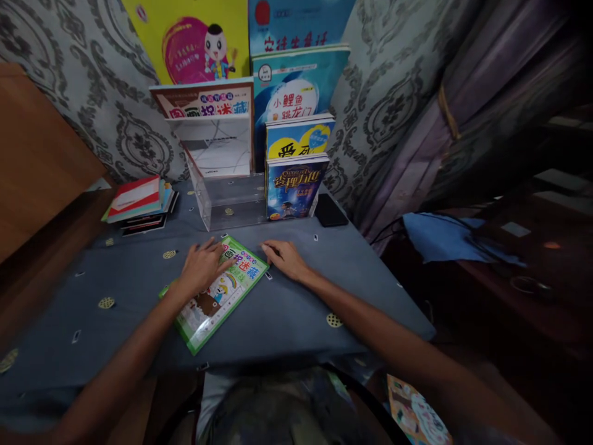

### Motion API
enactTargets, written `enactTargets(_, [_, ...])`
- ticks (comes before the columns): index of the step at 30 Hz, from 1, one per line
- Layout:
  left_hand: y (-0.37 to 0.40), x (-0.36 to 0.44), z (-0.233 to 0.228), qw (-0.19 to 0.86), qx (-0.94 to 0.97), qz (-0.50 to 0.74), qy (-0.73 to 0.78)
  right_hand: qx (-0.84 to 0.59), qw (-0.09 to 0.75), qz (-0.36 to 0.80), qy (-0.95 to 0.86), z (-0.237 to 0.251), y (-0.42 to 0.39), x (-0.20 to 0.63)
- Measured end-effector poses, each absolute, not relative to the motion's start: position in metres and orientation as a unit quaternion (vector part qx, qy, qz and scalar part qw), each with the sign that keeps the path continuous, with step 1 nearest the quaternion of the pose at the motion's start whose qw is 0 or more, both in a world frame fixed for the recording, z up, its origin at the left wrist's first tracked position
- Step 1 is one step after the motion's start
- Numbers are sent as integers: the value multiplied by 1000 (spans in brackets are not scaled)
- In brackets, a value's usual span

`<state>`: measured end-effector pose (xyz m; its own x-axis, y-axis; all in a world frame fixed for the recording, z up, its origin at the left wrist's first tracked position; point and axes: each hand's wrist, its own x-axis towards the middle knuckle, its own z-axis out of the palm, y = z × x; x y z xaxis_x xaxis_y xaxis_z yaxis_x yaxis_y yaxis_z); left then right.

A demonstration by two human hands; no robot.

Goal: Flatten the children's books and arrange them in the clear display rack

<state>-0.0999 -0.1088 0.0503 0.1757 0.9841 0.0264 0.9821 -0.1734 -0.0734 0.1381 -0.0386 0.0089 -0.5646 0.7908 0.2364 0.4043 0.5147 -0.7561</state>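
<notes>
A green-edged picture book (217, 303) with a glossy cover lies slanted on the cloth-covered table. My left hand (201, 269) rests flat on its upper left part, fingers spread over the cover. Just beyond the book's right corner, my right hand (287, 261) lies on the tablecloth with fingers loosely bent and a gap between thumb and forefinger. It holds nothing that I can see. Behind both hands stands a clear acrylic book rack (204, 201). In its right column the front book (296, 188) is dark blue; a white-covered book (217, 148) fronts the left column.
Left of the rack sits a stack of books (139, 201). A black flat object (330, 211) lies right of the rack. Patterned curtains (139, 136) hang behind, and a brown wooden panel (41, 154) stands at left. An orange book (414, 411) shows below the table edge.
</notes>
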Motion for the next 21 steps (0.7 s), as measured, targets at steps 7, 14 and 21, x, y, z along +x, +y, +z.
enactTargets(7, [-152, -62, 39, 67, -802, -17, -593, -354, 301, 332, -821, 9, -36, 139])
enactTargets(14, [-167, -33, 45, 74, -782, 46, -618, -356, 312, 326, -818, 10, -37, 140])
enactTargets(21, [-165, -34, 46, 72, -786, 21, -614, -362, 344, 326, -803, 16, -36, 146])
